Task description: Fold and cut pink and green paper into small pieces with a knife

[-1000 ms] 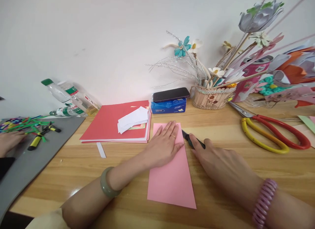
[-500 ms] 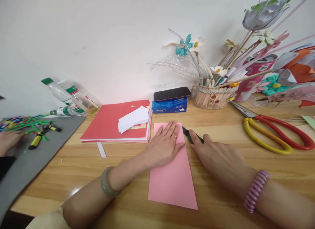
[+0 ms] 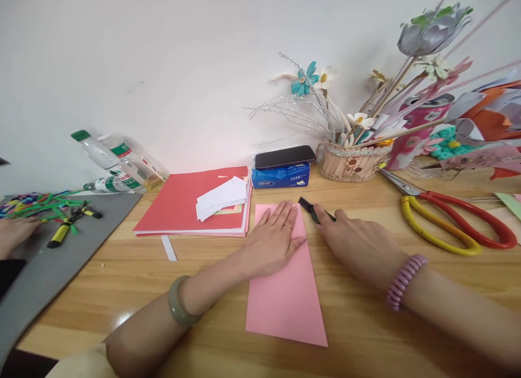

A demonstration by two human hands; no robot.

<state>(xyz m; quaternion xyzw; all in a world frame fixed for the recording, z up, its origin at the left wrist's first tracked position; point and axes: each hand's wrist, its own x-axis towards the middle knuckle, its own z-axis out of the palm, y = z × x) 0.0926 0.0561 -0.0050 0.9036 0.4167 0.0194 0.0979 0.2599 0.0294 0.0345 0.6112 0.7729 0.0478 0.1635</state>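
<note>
A pink sheet of paper (image 3: 287, 296) lies on the wooden table (image 3: 211, 291) in front of me. My left hand (image 3: 274, 239) rests flat on its upper part, fingers spread, a ring on one finger and a green bangle on the wrist. My right hand (image 3: 358, 242) holds a small black tool (image 3: 310, 209), pressing it along the paper's right edge near the top corner. A pink coiled band is on my right wrist.
A red paper stack (image 3: 191, 202) with white slips sits to the left. A phone (image 3: 284, 157) lies on a blue tissue pack. Large red-and-yellow scissors (image 3: 451, 223) lie at right, a basket of craft flowers (image 3: 350, 161) behind. Another person's hand (image 3: 14, 234) rests on a grey mat at far left.
My right hand has slid the black tool upward along the paper's right edge toward the top corner. My left hand has stayed pressed on the sheet.
</note>
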